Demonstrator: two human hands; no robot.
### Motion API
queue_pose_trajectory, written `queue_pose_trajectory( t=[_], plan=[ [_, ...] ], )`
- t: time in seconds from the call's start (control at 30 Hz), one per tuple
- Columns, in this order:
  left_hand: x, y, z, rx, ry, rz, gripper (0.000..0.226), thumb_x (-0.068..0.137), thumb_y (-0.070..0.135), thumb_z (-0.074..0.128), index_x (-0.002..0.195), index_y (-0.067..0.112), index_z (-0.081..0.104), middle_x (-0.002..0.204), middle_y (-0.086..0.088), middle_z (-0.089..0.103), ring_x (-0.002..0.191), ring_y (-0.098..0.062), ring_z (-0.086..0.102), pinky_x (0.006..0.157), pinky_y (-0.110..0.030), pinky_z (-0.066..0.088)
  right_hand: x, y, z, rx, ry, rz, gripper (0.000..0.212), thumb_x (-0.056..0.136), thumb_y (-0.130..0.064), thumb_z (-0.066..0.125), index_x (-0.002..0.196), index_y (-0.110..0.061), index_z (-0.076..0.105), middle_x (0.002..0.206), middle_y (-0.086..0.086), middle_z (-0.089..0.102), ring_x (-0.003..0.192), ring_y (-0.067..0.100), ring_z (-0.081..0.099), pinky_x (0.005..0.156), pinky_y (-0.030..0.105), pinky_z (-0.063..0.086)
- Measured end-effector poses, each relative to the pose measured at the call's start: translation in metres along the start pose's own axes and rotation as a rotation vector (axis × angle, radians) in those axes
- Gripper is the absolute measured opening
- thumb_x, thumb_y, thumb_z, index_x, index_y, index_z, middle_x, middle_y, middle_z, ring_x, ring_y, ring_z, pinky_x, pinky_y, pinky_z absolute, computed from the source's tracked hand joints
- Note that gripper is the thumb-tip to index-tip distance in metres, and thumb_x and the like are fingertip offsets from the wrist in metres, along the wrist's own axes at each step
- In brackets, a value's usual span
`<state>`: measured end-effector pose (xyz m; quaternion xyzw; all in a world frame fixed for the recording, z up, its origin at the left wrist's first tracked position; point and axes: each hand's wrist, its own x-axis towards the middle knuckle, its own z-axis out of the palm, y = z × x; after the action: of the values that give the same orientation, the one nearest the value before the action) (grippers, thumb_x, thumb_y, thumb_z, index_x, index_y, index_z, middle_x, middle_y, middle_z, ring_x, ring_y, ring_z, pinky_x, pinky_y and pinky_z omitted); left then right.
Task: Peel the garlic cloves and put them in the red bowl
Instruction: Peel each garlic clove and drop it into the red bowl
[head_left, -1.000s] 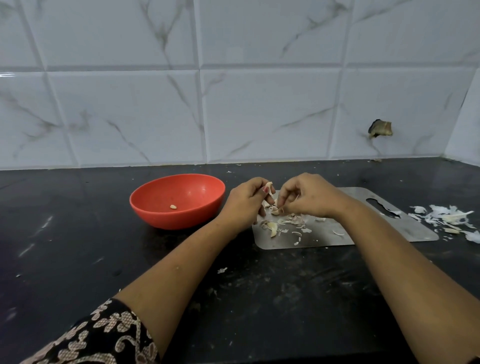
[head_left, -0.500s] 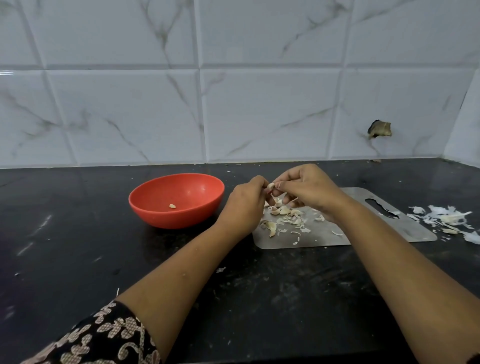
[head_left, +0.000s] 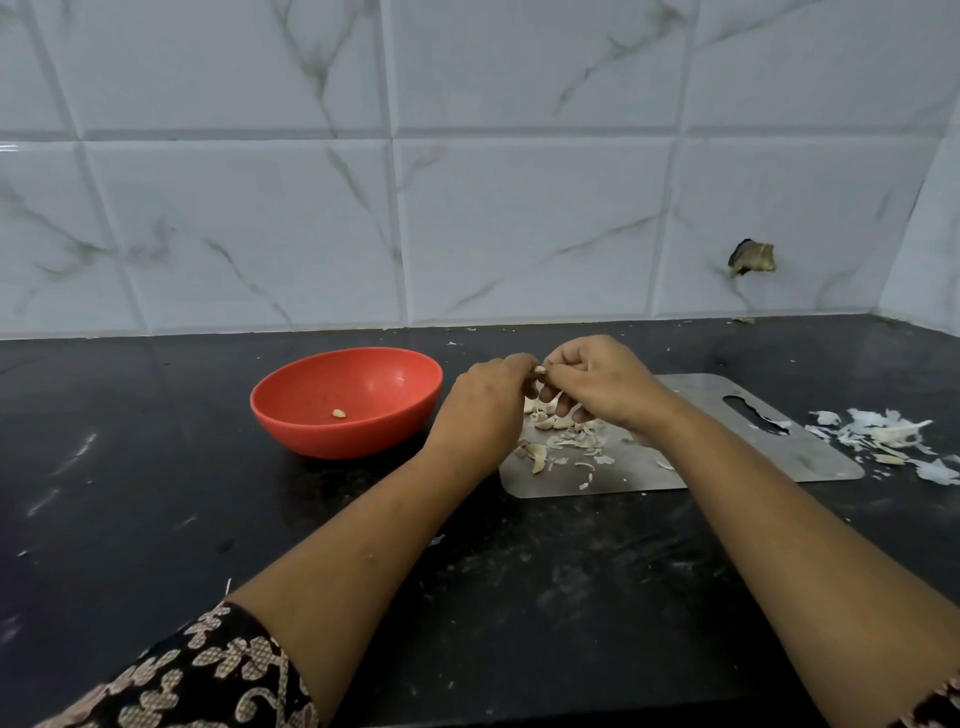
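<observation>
Risk sits mainly in the pinch itself: the garlic clove (head_left: 540, 370) is small and held only at its ends, between the curled fingers (head_left: 514, 364) of the left hand (head_left: 483, 410) and the thumb and forefinger of the right hand (head_left: 597, 387). A hard tug on the skin could likely flick it out onto the black desk (head_left: 156, 493) or into the loose peelings below. Torn skin may also cling to the fingers and ride along into the red bowl (head_left: 337, 441), which stands at 9 o'clock from the hands, just beside the left wrist. A careless swing of that wrist could nudge it. The held clove hangs above the 9 o'clock end of the steel board (head_left: 753, 452), apart from its surface. I count 2 hands, 1 bowl, 1 peeled clove (head_left: 339, 413) lying in it, 1 board and 1 clove in the pinch. Unpeeled cloves (head_left: 550, 421) lie clustered under the right hand, mixed with skins and partly hidden, so I cannot give a firm number. 1 heap of skins (head_left: 883, 436) lies at 3 o'clock from the board.
</observation>
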<state>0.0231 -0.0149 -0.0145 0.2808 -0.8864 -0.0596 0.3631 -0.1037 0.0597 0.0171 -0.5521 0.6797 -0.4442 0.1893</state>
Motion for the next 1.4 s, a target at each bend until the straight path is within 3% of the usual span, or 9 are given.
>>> queue_pose_trajectory(
  t=[0.13,0.27,0.37,0.57,0.63,0.73,0.9,1.17,1.4],
  plan=[
    [0.000,0.000,-0.001,-0.334,0.089,-0.055,0.021,0.100,0.011,0.045,0.099,0.014,0.065,0.084,0.009,0.067,0.060,-0.001,0.056,0.061,-0.019,0.043,0.000,-0.004,-0.007,0.088,-0.031,0.032,0.018,0.093,-0.011,0.054,0.084,-0.003,0.068,0.066,-0.003,0.065,0.053,0.006,0.058,0.048,0.018,0.044],
    [0.000,-0.001,-0.004,-0.657,0.064,-0.206,0.020,0.102,0.012,0.042,0.095,0.013,0.060,0.084,0.006,0.067,0.054,-0.015,0.056,0.044,-0.015,0.040,-0.003,-0.002,-0.020,0.107,-0.096,0.114,0.018,0.092,-0.008,0.052,0.079,-0.006,0.064,0.063,0.001,0.062,0.051,0.008,0.056,0.048,0.019,0.044],
    [-0.001,-0.002,-0.008,-0.796,-0.005,-0.272,0.022,0.104,0.012,0.039,0.096,0.015,0.059,0.088,0.003,0.066,0.054,-0.014,0.055,0.041,-0.017,0.040,-0.004,0.000,-0.026,-0.005,-0.138,0.170,0.022,0.091,-0.008,0.049,0.077,-0.005,0.065,0.064,0.006,0.064,0.051,0.011,0.056,0.050,0.020,0.044],
    [-0.004,0.004,-0.009,-0.770,-0.147,-0.263,0.024,0.105,0.014,0.034,0.093,0.018,0.055,0.079,0.003,0.062,0.052,-0.013,0.052,0.041,-0.019,0.036,-0.002,0.004,-0.021,-0.184,-0.135,0.045,0.006,0.083,-0.009,0.073,0.081,-0.005,0.069,0.065,0.002,0.065,0.053,0.006,0.059,0.051,0.018,0.047],
    [-0.005,0.006,-0.009,-0.729,-0.196,-0.259,0.022,0.105,0.015,0.032,0.095,0.014,0.051,0.076,0.001,0.059,0.052,-0.017,0.052,0.040,-0.017,0.034,-0.001,0.004,-0.021,-0.153,-0.120,0.004,0.006,0.082,-0.004,0.072,0.085,-0.009,0.070,0.068,0.003,0.063,0.055,0.006,0.058,0.051,0.018,0.047],
    [-0.006,0.009,-0.008,-0.727,-0.248,-0.272,0.022,0.106,0.015,0.029,0.097,0.011,0.048,0.071,-0.002,0.055,0.049,-0.018,0.049,0.037,-0.014,0.032,0.000,0.004,-0.018,-0.116,-0.017,-0.061,0.008,0.088,-0.016,0.071,0.082,-0.011,0.073,0.074,0.005,0.070,0.053,0.005,0.059,0.052,0.017,0.047],
    [-0.006,0.010,-0.009,-0.767,-0.261,-0.306,0.025,0.107,0.016,0.025,0.090,0.013,0.044,0.067,-0.004,0.049,0.047,-0.018,0.046,0.036,-0.015,0.030,0.000,0.002,-0.015,-0.037,0.069,-0.166,0.004,0.087,-0.011,0.071,0.085,-0.014,0.073,0.065,-0.002,0.066,0.051,0.003,0.059,0.050,0.017,0.047],
    [-0.005,0.008,-0.010,-0.922,-0.276,-0.399,0.029,0.107,0.018,0.025,0.086,0.015,0.044,0.063,-0.001,0.039,0.045,-0.010,0.040,0.039,-0.016,0.026,0.002,0.005,-0.003,-0.267,0.085,-0.300,0.018,0.096,-0.009,0.057,0.086,-0.022,0.063,0.073,-0.009,0.063,0.053,-0.003,0.060,0.050,0.014,0.048],
    [-0.004,0.006,-0.011,-0.949,-0.283,-0.436,0.028,0.107,0.019,0.025,0.085,0.015,0.043,0.064,0.000,0.034,0.048,-0.009,0.036,0.040,-0.016,0.026,0.003,0.005,0.009,-0.498,0.155,-0.368,0.012,0.096,-0.016,0.050,0.096,-0.017,0.061,0.085,-0.004,0.061,0.078,0.017,0.060,0.070,0.035,0.051]
  ],
)
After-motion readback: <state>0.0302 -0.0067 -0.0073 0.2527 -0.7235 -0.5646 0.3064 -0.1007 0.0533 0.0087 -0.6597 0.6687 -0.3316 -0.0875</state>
